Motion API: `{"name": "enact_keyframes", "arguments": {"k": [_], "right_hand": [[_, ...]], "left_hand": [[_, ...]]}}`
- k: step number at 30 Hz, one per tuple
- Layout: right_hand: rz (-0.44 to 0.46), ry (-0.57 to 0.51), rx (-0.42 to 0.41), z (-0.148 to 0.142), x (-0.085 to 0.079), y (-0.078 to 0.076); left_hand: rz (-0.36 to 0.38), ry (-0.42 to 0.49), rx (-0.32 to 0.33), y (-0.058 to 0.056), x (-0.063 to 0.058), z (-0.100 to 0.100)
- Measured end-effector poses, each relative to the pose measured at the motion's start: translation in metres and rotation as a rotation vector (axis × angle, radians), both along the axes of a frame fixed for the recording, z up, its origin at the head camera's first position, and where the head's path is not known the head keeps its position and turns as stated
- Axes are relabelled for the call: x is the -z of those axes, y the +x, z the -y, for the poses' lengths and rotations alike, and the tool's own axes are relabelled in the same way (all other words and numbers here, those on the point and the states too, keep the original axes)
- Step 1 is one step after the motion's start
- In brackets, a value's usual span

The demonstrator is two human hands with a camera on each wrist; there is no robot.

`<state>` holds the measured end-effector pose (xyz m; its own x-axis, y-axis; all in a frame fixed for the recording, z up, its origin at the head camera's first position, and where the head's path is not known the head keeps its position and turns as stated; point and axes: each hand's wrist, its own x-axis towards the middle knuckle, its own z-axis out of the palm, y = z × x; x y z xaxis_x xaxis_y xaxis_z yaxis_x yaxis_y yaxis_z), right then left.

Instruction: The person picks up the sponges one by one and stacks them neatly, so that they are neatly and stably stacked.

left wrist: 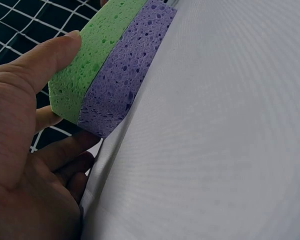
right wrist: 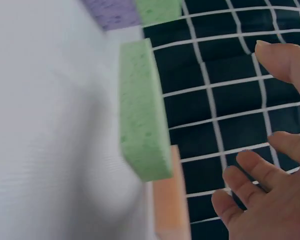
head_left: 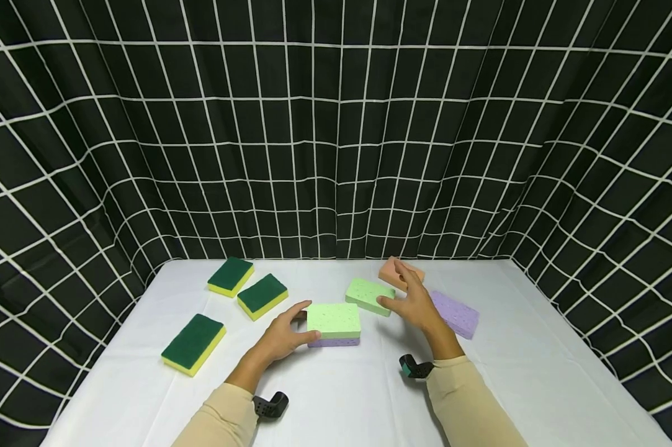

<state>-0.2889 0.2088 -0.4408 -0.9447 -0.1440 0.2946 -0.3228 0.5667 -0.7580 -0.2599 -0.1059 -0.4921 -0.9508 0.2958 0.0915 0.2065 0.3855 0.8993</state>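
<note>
A light green sponge (head_left: pixel 333 320) lies flat on a purple sponge (head_left: pixel 336 342), the two stacked at the middle of the white table. My left hand (head_left: pixel 282 335) holds the stack's left end, thumb at the front corner and fingers behind; in the left wrist view the thumb (left wrist: pixel 55 55) rests against the green sponge. My right hand (head_left: pixel 416 305) hovers with fingers spread and holds nothing. Beneath and left of it is a second green sponge (head_left: pixel 365 294); the right wrist view shows a gap between them. An orange sponge (head_left: pixel 390 274) lies behind the right hand, partly covered by it.
Another purple sponge (head_left: pixel 458 315) lies to the right of my right wrist. On the left lie three yellow sponges with dark green scouring tops, one nearer (head_left: pixel 193 343) and two farther back (head_left: pixel 262 294). A black gridded curtain (head_left: pixel 336 136) encloses the table's back and sides.
</note>
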Motion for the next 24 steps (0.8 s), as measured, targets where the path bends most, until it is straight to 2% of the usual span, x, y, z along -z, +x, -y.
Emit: {"name": "enact_keyframes", "arguments": {"k": [6, 10, 24], "right_hand": [[0.091, 0.038, -0.005, 0.0, 0.015, -0.008], [0.113, 0.064, -0.003, -0.002, 0.023, -0.01], [0.217, 0.051, -0.021, -0.003, 0.032, -0.014]], "left_hand": [[0.001, 0.002, -0.004, 0.0, 0.0, 0.0], [0.005, 0.004, -0.004, 0.0, 0.0, 0.0], [-0.005, -0.005, -0.001, 0.0, 0.0, 0.0]]}}
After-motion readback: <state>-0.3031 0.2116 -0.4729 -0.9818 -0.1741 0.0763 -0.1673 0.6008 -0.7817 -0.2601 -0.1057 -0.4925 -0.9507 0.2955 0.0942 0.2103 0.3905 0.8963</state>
